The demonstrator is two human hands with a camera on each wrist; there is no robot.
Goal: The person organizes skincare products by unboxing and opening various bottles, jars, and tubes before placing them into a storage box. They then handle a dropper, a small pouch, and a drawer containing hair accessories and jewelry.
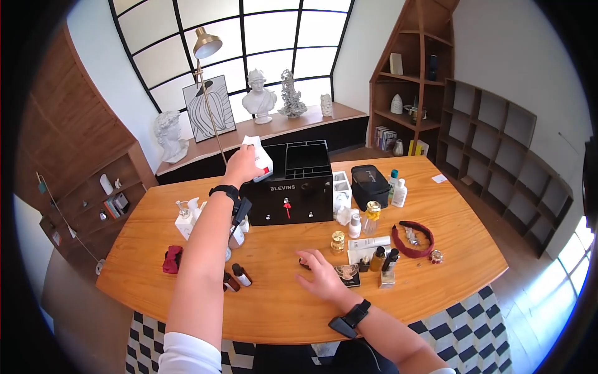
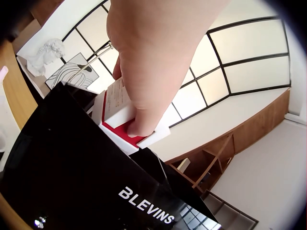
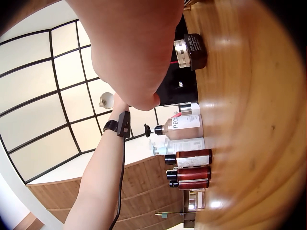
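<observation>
In the head view my left hand (image 1: 243,166) grips a white and red box (image 1: 263,161) at the left top edge of the black organizer (image 1: 293,198) marked BLEVINS. The left wrist view shows the thumb of my left hand (image 2: 146,72) pressed on the red side of the box (image 2: 117,108), over the organizer's (image 2: 86,177) top edge. My right hand (image 1: 324,277) hovers over the table with fingers apart, left of a small black box (image 1: 347,275), holding nothing that shows. In the right wrist view, my right hand's (image 3: 134,57) fingers are mostly hidden.
Brown bottles (image 1: 242,275), a dark red bow (image 1: 172,259) and pump bottles (image 1: 185,219) stand on the left of the table (image 1: 274,311). To the right are a black pouch (image 1: 370,187), a dark red headband (image 1: 430,234), a gold-lidded jar (image 1: 337,242) and several small bottles.
</observation>
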